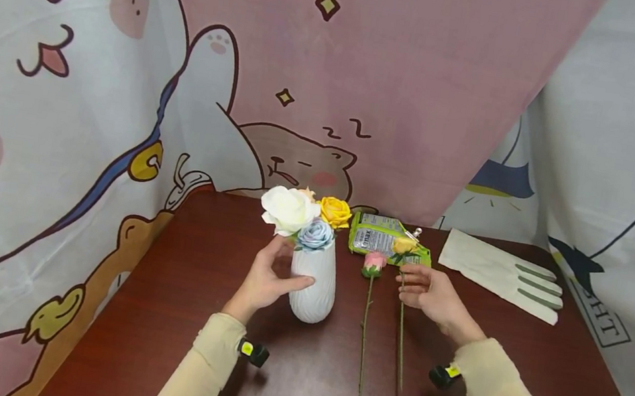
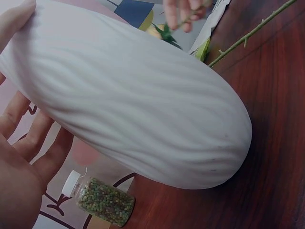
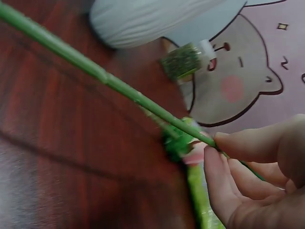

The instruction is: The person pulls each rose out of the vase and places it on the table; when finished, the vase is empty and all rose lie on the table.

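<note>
A white ribbed vase [image 1: 312,285] stands upright, holding a white flower [image 1: 289,210], a yellow rose [image 1: 335,212], a light blue rose [image 1: 316,234] and a mostly hidden peach one. My left hand [image 1: 269,279] grips the vase near its upper part, thumb in front and fingers round the back. Between thumb and fingertips, my right hand [image 1: 431,296] pinches the green stem [image 3: 119,86] of a pale yellow rose [image 1: 405,245], just below its bloom. A pink rose [image 1: 374,264] on a long stem lies between the vase and that hand.
Behind the roses lies a green and grey packet [image 1: 375,233]. A white glove [image 1: 501,276] with green finger stripes lies at the back right. Beyond the vase stands a clear bottle [image 2: 105,201] of green beads with a white cap. Printed cloth hangs around the brown table [image 1: 167,312].
</note>
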A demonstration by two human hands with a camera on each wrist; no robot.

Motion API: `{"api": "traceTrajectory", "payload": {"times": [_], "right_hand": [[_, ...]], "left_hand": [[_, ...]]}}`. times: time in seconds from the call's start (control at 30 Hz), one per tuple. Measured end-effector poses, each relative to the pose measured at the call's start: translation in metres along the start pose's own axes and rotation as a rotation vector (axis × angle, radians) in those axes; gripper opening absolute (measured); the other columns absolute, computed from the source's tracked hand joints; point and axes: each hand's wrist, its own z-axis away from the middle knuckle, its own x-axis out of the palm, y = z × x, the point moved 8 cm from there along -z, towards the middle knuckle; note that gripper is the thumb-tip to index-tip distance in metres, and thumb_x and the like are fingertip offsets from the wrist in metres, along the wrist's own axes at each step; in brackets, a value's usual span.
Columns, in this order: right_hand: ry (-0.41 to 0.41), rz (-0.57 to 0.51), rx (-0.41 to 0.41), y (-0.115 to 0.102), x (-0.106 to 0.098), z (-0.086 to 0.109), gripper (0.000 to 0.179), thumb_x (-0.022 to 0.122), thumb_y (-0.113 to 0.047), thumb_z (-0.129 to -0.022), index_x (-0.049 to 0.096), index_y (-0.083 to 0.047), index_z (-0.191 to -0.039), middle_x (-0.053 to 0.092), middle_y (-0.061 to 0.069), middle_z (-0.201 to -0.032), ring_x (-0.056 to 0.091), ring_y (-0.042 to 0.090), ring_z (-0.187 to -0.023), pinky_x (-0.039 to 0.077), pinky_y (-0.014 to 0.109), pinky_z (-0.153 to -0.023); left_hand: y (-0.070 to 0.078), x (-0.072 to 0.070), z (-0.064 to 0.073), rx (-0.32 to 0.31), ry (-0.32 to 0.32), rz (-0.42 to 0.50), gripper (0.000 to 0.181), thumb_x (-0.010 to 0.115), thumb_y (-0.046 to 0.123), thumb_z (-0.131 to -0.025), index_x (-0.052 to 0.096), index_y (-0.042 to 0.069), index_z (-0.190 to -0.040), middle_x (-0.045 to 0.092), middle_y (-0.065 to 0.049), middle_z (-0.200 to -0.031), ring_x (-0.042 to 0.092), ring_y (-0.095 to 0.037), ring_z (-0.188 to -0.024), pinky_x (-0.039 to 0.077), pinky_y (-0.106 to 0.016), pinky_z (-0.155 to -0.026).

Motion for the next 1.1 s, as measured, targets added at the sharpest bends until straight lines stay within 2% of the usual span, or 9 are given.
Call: {"api": "traceTrajectory", "payload": {"times": [0.1, 0.33, 0.47, 0.8, 0.97, 1.1], "right_hand": [[-0.021, 0.001, 0.029, 0.013, 0.006, -0.001, 0.061, 0.069, 0.012, -0.092, 0.045, 0.012, -0.149, 0.054, 0.037, -0.141, 0.06, 0.047, -0.123, 0.061, 0.035, -0.087], [-0.051, -0.008, 0.069, 0.032, 0.013, 0.0, 0.062, 0.068, 0.016, -0.089, 0.044, 0.016, -0.146, 0.057, 0.038, -0.135, 0.066, 0.044, -0.114, 0.062, 0.036, -0.084], [-0.058, -0.011, 0.068, 0.036, 0.017, 0.001, 0.062, 0.068, 0.017, -0.089, 0.043, 0.017, -0.145, 0.056, 0.039, -0.134, 0.067, 0.043, -0.112, 0.062, 0.037, -0.084], [-0.076, -0.009, 0.101, 0.039, 0.02, 0.0, 0.064, 0.068, 0.018, -0.089, 0.042, 0.015, -0.147, 0.054, 0.038, -0.134, 0.067, 0.042, -0.113, 0.062, 0.036, -0.085], [-0.062, 0.104, 0.069, 0.032, 0.015, 0.0, 0.064, 0.075, 0.012, -0.087, 0.046, 0.013, -0.145, 0.056, 0.035, -0.131, 0.063, 0.044, -0.117, 0.06, 0.039, -0.088], [-0.04, 0.219, 0.036, 0.021, 0.011, 0.003, 0.059, 0.079, 0.003, -0.089, 0.053, 0.011, -0.141, 0.061, 0.029, -0.129, 0.062, 0.042, -0.118, 0.058, 0.043, -0.09]], "left_hand": [[-0.001, 0.0, 0.0, 0.001, 0.001, 0.005, 0.068, 0.088, -0.007, -0.074, 0.057, -0.003, -0.134, 0.071, -0.022, -0.118, 0.068, -0.039, -0.106, 0.057, -0.047, -0.09], [0.001, 0.0, 0.0, 0.016, 0.006, -0.007, 0.067, 0.089, -0.006, -0.074, 0.057, -0.003, -0.133, 0.072, -0.021, -0.116, 0.069, -0.035, -0.106, 0.057, -0.042, -0.089], [0.001, 0.0, 0.0, 0.017, 0.006, -0.013, 0.067, 0.088, -0.007, -0.074, 0.057, -0.003, -0.133, 0.072, -0.021, -0.117, 0.069, -0.034, -0.106, 0.057, -0.04, -0.09], [0.003, 0.0, 0.0, 0.034, 0.008, -0.011, 0.068, 0.088, -0.007, -0.074, 0.057, -0.002, -0.133, 0.072, -0.021, -0.116, 0.069, -0.033, -0.105, 0.058, -0.044, -0.088], [0.004, 0.0, 0.0, 0.042, 0.009, -0.011, 0.067, 0.088, -0.007, -0.074, 0.057, -0.002, -0.133, 0.072, -0.022, -0.115, 0.069, -0.034, -0.104, 0.058, -0.045, -0.088], [0.003, 0.0, 0.001, 0.017, 0.006, -0.005, 0.066, 0.088, -0.007, -0.075, 0.057, -0.003, -0.133, 0.071, -0.022, -0.117, 0.068, -0.035, -0.106, 0.057, -0.046, -0.09]]}}
